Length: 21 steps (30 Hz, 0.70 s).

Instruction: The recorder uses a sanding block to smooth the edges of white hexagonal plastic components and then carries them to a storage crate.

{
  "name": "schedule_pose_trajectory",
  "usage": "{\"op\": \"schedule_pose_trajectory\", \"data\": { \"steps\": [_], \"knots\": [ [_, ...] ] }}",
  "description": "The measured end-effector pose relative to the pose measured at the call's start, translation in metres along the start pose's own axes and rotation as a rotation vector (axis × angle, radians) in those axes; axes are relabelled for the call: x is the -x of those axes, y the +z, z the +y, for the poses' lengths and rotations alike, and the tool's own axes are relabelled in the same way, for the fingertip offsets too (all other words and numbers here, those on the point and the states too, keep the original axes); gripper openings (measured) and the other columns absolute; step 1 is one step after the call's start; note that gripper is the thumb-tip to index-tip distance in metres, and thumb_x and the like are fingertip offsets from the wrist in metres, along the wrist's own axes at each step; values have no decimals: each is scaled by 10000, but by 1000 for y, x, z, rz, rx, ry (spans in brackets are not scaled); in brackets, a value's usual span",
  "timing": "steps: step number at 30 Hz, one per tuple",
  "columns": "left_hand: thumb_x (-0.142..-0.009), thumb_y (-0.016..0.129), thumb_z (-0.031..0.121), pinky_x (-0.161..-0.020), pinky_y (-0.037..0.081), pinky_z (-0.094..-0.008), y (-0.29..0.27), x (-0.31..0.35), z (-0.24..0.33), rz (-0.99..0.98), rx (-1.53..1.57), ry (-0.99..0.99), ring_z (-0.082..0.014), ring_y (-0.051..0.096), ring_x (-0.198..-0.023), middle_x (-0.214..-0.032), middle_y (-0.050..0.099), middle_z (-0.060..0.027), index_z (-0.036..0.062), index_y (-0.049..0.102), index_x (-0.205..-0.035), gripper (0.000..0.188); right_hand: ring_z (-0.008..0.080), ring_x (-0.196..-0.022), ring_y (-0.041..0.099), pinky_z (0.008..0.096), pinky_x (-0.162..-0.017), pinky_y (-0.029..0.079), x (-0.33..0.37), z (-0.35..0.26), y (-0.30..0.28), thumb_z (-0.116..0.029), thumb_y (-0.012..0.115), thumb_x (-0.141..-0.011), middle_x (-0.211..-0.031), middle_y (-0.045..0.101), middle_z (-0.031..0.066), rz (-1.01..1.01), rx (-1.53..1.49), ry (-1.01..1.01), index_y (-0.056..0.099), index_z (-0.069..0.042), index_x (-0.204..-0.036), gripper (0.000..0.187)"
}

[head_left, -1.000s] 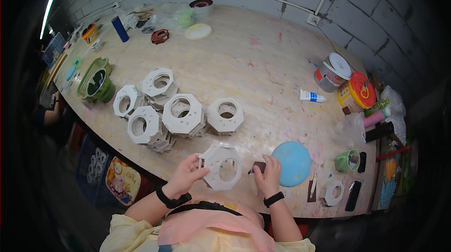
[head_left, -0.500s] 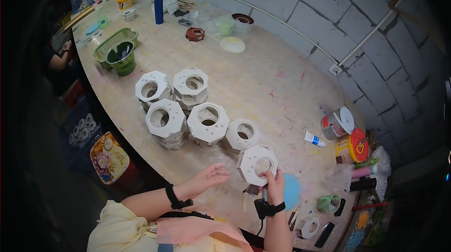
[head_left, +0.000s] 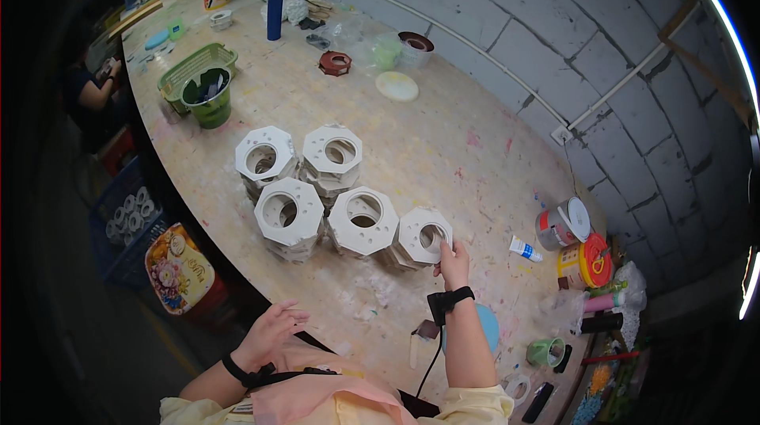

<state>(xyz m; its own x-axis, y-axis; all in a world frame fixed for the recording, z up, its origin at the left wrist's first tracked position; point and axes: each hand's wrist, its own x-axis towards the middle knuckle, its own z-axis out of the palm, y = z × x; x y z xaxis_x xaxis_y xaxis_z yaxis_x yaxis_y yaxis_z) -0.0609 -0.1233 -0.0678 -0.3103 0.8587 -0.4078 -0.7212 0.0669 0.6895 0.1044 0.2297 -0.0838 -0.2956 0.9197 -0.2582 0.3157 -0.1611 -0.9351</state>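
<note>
Several stacks of white octagonal plaster-like rings, each with a round central hole, stand in a cluster on the table. My right hand (head_left: 454, 263) pinches the right edge of the top octagonal ring (head_left: 413, 245), which sits on the rightmost stack. Left of it are the front stacks' top rings, a middle ring (head_left: 345, 236) and a left ring (head_left: 305, 230). Behind these stand two more stacks, with a far-left ring (head_left: 248, 147) and a far-right ring (head_left: 316, 153) on top. Over the table's near edge my left hand (head_left: 271, 332) hovers, holding nothing, fingers stretched out.
A green basket (head_left: 178, 76) and green bucket (head_left: 210, 112) stand at the far left. Paint tubs, including a yellow-red tub (head_left: 574, 266), a tube (head_left: 525, 249) and a green cup (head_left: 541, 353) are at right. A blue disc (head_left: 488, 328) lies by my right forearm. Another person (head_left: 95, 100) sits beyond the left edge.
My right hand has carried the octagonal ring forward and left onto the rightmost stack. My left hand has drawn back toward the table's near edge. The view has shifted slightly.
</note>
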Motion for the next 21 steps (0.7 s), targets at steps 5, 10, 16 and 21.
{"op": "schedule_pose_trajectory", "data": {
  "steps": [5, 10, 16, 21],
  "knots": [
    [-904, 457, 97, -950, 391, -374, -6, -4, 0, -24, -4, 22, -239, 488, -1093, -1162, 512, -164, 22, 384, -1264, 375, 105, -487, 504, 220, -352, 365, 0, 6, 1, -281, 552, -878, -675, 539, 41, -23, 147, -13, 546, -28, -1053, 307],
    [-898, 465, 108, -938, 398, -365, -2, -12, 6, -59, -50, -54, -242, 510, -1068, -1110, 545, -157, 6, 424, -1222, 342, 191, -655, 583, 275, -465, 461, 1, 26, -7, -448, 562, -846, -1138, 408, 219, 170, 133, -47, 451, 16, -1202, 596],
    [-879, 493, 92, -818, 458, -313, -5, -38, -2, -132, -40, -212, -218, 579, -921, -957, 592, -131, -25, 489, -1101, 250, 85, -561, 432, 257, -510, 393, 73, 49, -24, -226, 617, -835, -951, 525, 39, 363, 53, -304, 476, -59, -1167, 398],
    [-921, 449, 264, -947, 347, -360, -8, -72, -21, -418, -280, -558, -252, 487, -1066, -1100, 534, -143, 8, 478, -1172, 360, 48, -577, 435, 212, -511, 362, 213, 73, -43, -161, 562, -872, -696, 521, -24, 287, -58, -200, 585, -40, -943, 142]
  ]
}}
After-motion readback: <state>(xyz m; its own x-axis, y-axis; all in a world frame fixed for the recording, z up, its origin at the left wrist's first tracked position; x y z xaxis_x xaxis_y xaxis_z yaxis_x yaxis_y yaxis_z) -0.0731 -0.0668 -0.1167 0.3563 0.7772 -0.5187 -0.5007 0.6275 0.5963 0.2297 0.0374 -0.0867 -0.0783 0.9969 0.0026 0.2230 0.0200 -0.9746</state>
